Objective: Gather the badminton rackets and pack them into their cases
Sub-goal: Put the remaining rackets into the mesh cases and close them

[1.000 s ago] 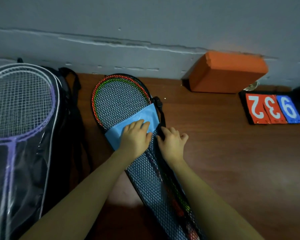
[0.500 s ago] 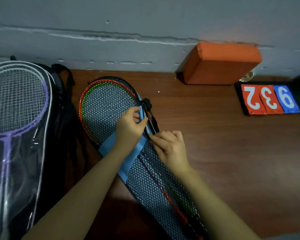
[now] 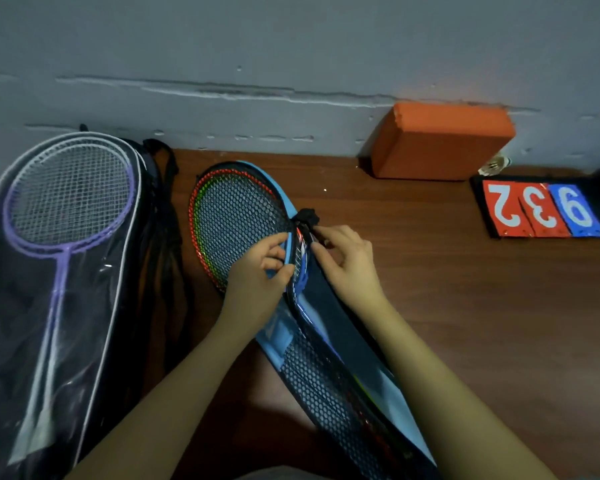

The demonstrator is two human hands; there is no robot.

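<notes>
On the brown wooden floor [image 3: 465, 306], in the middle, lies a blue mesh case [image 3: 312, 372], running from about 11 o'clock down to 5 o'clock. Inside it I see rackets with red and green frames [image 3: 201, 216]; their heads show through the black mesh at the 11 o'clock end.

The left hand [image 3: 257, 275] sits on the case's edge, its thumb and curled fingers pinching the blue rim. The right hand [image 3: 347, 261], just at 3 o'clock of the left one, has its fingers bent, and the fingertips pinch something small at the edge of the case, near the black strap knot [image 3: 307, 218]. I cannot tell exactly what this small part is. The two hands are very near each other, almost touching.

At 9 o'clock, apart from the mesh case, a clear plastic case [image 3: 66, 306] with dark back lies along the wall, and a purple racket [image 3: 66, 202] is inside it, head toward 12 o'clock.

At 1 o'clock an orange block [image 3: 440, 140] leans against the grey wall [image 3: 291, 46]. At 3 o'clock number cards [image 3: 534, 209] show 2, 3 and 9.
</notes>
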